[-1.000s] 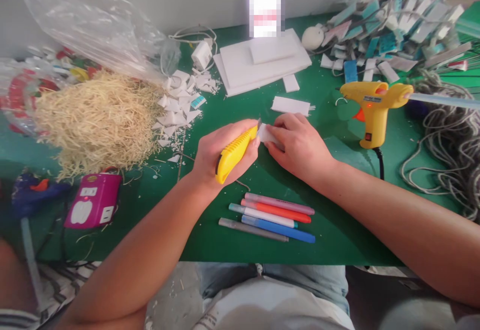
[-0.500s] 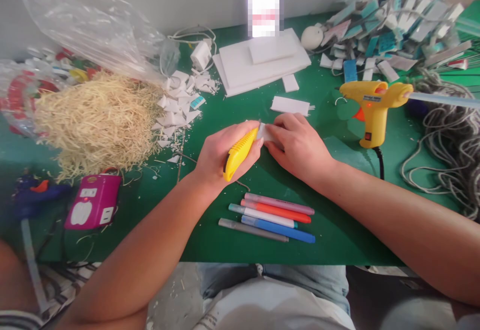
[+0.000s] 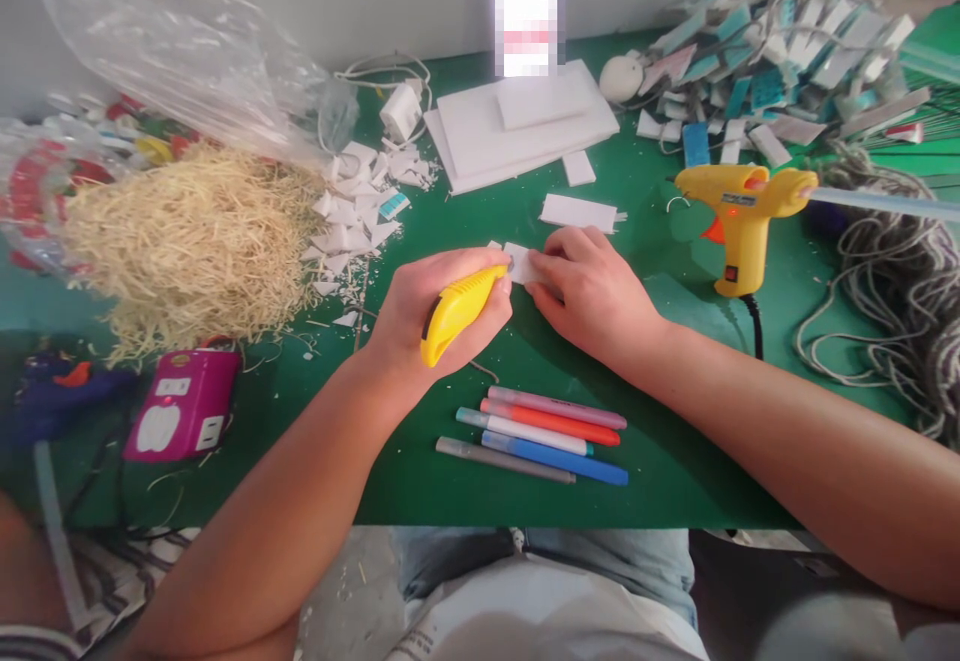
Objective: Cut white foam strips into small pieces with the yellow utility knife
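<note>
My left hand [image 3: 442, 306] is closed around a yellow utility knife [image 3: 459, 313], whose blade end points up and to the right. A small white foam board piece [image 3: 519, 263] lies at the blade's tip. My right hand [image 3: 592, 283] has its fingers bent over the right end of that piece, pressing it on the green table. Part of the piece is hidden under those fingers. Just beyond my right hand lies a larger white strip [image 3: 577, 212]. Several marker pens [image 3: 551, 419] lie side by side nearer to me.
White boards [image 3: 525, 131] are stacked at the back. A yellow glue gun [image 3: 739, 206] with its cord and grey yarn [image 3: 892, 291] lie right, below a heap of foam pieces [image 3: 795, 61]. Left are wood shavings [image 3: 202, 241], white scraps [image 3: 352, 201] and a magenta power adapter [image 3: 184, 404].
My left hand with the knife has shifted slightly left and toward me, so more of the white piece shows. My right hand stays nearly still on it.
</note>
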`<state>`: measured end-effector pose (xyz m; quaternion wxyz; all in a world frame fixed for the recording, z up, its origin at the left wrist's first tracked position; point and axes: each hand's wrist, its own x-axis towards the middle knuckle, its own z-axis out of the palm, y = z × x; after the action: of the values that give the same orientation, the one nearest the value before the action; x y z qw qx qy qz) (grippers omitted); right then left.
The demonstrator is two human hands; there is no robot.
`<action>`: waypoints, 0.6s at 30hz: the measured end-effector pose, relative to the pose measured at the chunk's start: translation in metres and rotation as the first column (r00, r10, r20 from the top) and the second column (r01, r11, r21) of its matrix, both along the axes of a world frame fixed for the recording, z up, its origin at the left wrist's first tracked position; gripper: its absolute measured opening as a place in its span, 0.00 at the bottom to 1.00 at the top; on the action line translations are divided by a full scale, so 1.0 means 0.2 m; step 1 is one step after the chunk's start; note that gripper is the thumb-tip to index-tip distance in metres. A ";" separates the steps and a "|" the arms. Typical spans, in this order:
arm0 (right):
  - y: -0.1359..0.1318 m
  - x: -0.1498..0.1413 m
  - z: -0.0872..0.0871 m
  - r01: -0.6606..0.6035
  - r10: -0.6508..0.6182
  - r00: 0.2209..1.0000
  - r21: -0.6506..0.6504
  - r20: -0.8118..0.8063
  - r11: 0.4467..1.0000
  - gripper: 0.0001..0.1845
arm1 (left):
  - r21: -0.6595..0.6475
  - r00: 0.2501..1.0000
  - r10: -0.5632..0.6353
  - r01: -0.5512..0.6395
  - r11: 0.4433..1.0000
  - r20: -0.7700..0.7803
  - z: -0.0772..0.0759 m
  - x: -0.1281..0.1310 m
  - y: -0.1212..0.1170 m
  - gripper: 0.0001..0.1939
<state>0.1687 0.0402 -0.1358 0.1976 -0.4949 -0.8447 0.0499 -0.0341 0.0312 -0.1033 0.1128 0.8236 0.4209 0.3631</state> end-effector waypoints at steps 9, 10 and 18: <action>0.00 -0.01 0.01 0.008 -0.008 1.000 -0.023 0.016 1.000 0.14 | 0.029 0.998 -0.024 0.025 0.999 -0.055 0.02 0.00 -0.02 0.10; 0.00 -0.01 0.01 0.012 -0.012 1.000 -0.031 0.019 0.999 0.14 | 0.035 0.998 -0.024 0.026 0.999 -0.056 0.02 0.00 -0.02 0.10; 0.00 0.00 0.01 -0.009 0.009 1.000 -0.026 0.012 1.000 0.16 | 0.044 1.000 -0.005 0.006 0.999 -0.020 0.01 0.00 -0.03 0.10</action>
<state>0.1680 0.0397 -0.1341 0.1857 -0.4939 -0.8475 0.0584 -0.0347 0.0262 -0.1011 0.0915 0.8305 0.4117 0.3638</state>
